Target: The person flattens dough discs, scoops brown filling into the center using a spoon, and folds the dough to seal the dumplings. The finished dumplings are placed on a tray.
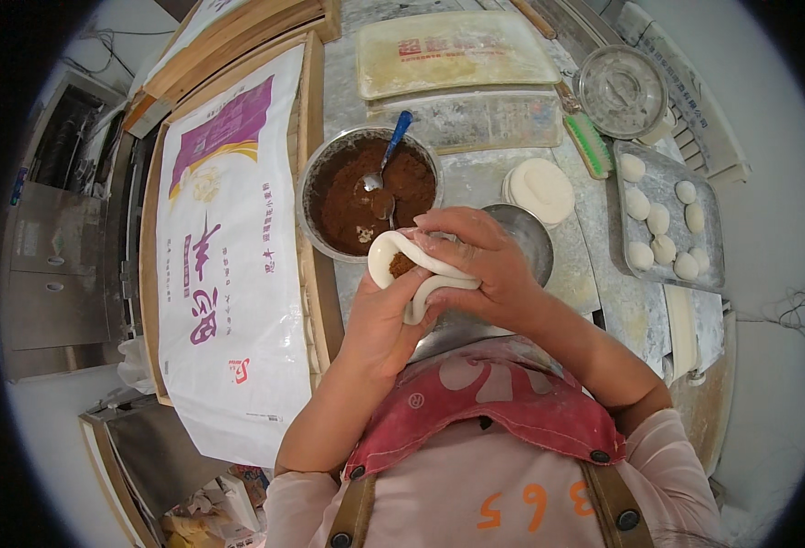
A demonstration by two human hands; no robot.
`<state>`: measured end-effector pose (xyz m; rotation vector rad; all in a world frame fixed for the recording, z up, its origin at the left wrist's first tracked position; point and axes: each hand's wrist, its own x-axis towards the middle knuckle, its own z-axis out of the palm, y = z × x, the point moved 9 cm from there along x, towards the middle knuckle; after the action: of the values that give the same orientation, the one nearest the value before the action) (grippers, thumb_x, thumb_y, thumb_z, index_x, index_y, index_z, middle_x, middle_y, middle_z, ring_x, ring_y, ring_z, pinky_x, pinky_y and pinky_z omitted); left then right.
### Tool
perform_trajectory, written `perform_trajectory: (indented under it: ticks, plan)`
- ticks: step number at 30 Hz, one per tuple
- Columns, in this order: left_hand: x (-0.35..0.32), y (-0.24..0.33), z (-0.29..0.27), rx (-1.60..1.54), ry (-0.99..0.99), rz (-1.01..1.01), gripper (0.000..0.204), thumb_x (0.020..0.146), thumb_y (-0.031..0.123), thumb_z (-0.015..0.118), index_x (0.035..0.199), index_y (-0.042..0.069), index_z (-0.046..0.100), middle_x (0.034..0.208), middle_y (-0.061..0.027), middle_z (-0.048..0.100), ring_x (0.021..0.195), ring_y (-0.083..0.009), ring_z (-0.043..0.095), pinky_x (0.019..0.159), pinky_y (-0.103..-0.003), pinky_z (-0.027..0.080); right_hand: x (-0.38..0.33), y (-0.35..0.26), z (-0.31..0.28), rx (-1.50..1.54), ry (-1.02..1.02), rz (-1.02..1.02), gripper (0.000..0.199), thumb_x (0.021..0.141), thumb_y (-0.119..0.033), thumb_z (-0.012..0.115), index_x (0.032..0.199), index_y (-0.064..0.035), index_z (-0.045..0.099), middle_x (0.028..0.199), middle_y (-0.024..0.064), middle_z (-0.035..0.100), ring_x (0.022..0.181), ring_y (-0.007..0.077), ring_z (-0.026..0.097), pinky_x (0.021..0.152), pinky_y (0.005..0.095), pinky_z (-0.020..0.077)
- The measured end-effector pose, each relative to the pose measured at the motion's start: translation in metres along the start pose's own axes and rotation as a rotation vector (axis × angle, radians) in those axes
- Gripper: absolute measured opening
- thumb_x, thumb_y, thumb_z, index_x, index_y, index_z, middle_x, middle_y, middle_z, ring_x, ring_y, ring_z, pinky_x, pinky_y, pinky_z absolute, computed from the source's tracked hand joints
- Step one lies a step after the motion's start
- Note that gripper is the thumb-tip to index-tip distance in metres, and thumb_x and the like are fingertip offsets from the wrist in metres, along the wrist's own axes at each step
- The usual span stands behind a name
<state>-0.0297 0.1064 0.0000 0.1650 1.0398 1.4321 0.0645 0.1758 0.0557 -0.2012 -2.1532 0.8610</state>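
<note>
Near right of the metal bowl (313, 228), left hand (382, 321) and right hand (491, 274) clasped a dough wrapper (428, 262); tilting risked spilling its brown filling (400, 266)

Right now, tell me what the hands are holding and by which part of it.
The left hand and right hand together hold a white dough wrapper with brown filling inside, gripped around its folded edge.

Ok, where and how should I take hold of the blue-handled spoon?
Probably by the upper part of its blue handle, pinched across its width from above and the far right: the handle slants that way, its end reaching past the far rim of the bowl, while the scoop lies at the filling.
</note>
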Motion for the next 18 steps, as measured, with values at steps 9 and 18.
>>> perform_trajectory:
  ticks: [9, 18]
  plan:
    - [-0.012, 0.014, 0.031, -0.281, -0.321, -0.06, 0.056, 0.099, 0.034, 0.048, 0.151, 0.017, 0.032, 0.142, -0.0095, 0.047, 0.13, -0.0297, 0.048, 0.105, -0.058, 0.041, -0.008, 0.02, -0.012, 0.238, 0.176, 0.26, 0.038, 0.083, -0.016, 0.074, 0.12, -0.006, 0.068, 0.136, 0.0143, 0.053, 0.119, 0.028, 0.056, 0.099, 0.0386, 0.0452]
    - [-0.017, 0.025, 0.039, 0.11, -0.386, 0.173, 0.095, 0.086, 0.06, 0.064, 0.153, 0.006, 0.026, 0.146, -0.0133, 0.044, 0.127, -0.0301, 0.053, 0.103, -0.047, 0.048, 0.005, -0.005, -0.015, 0.69, 0.165, 0.364, 0.034, 0.087, -0.014, 0.07, 0.12, -0.0038, 0.069, 0.143, 0.0139, 0.048, 0.128, 0.024, 0.049, 0.103, 0.0357, 0.0416]
